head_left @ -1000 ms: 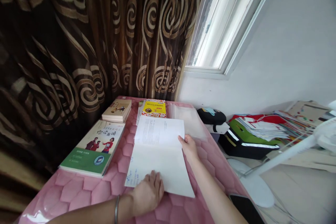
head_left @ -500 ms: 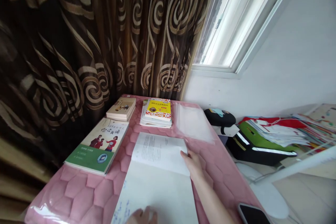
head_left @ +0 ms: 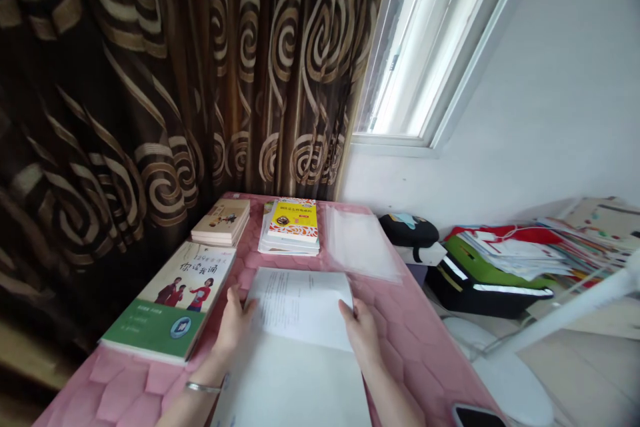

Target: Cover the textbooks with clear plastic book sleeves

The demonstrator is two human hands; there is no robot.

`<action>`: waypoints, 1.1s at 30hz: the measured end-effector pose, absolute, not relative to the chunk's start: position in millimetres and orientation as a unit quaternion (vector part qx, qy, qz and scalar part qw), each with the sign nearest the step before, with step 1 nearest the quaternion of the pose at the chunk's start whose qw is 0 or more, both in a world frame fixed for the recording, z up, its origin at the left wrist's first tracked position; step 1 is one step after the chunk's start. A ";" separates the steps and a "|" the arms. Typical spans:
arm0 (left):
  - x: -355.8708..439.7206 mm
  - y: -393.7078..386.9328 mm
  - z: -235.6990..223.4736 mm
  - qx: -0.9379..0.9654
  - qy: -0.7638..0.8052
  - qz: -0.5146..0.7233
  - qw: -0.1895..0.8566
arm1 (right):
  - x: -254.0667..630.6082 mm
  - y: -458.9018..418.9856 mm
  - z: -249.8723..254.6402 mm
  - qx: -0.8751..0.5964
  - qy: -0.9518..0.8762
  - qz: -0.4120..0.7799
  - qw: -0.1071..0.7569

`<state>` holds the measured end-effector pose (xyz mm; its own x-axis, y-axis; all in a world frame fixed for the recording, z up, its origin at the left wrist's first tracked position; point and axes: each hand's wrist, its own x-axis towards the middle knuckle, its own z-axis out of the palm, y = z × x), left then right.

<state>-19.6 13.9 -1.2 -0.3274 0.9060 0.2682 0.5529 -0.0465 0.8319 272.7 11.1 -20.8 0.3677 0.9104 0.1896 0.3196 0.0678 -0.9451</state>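
An open book [head_left: 305,310] lies in front of me on the pink padded table cover [head_left: 130,387], with a printed page on its far half and a blank one nearer. My left hand [head_left: 236,317], a silver bangle on its wrist, grips the book's left edge. On the right edge, my right hand [head_left: 361,330] pinches the same book, thumb on top of the page. The fingers beneath the book are hidden from view.
Left of the book lies a green-and-white book [head_left: 173,300], with small tan books [head_left: 223,221] behind it. A yellow-covered book [head_left: 295,219] tops a stack at the back, beside clear plastic sleeves [head_left: 357,240]. A phone [head_left: 477,415] rests at the right front edge.
My left hand has moved from the near page up to the book's left edge and taken hold there. My right hand stays on the right edge. The view has shifted slightly.
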 end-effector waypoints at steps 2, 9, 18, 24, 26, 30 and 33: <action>-18.5 12.3 0.9 0.573 0.658 0.453 0.185 | 273.0 13.0 -23.0 -0.635 -0.499 0.261 0.529; -4.9 17.3 10.8 0.599 0.748 0.257 0.126 | 272.8 17.9 -24.8 -0.717 -0.541 0.165 0.408; 21.8 13.0 13.3 0.663 0.729 0.099 -0.139 | 265.9 15.2 -9.5 -0.758 -0.580 0.113 0.275; 62.8 24.5 9.3 0.831 0.550 0.079 -0.008 | 259.0 14.9 -5.6 -0.786 -0.576 0.092 0.207; 74.3 34.7 12.0 0.859 0.505 0.051 0.067 | 256.8 14.6 -3.1 -0.788 -0.578 0.088 0.194; 81.1 59.8 17.5 0.856 0.504 0.029 0.109 | 255.0 12.2 4.8 -0.786 -0.584 0.089 0.182; 78.4 73.6 15.1 0.834 0.543 0.039 0.092 | 254.8 9.3 15.1 -0.789 -0.586 0.087 0.164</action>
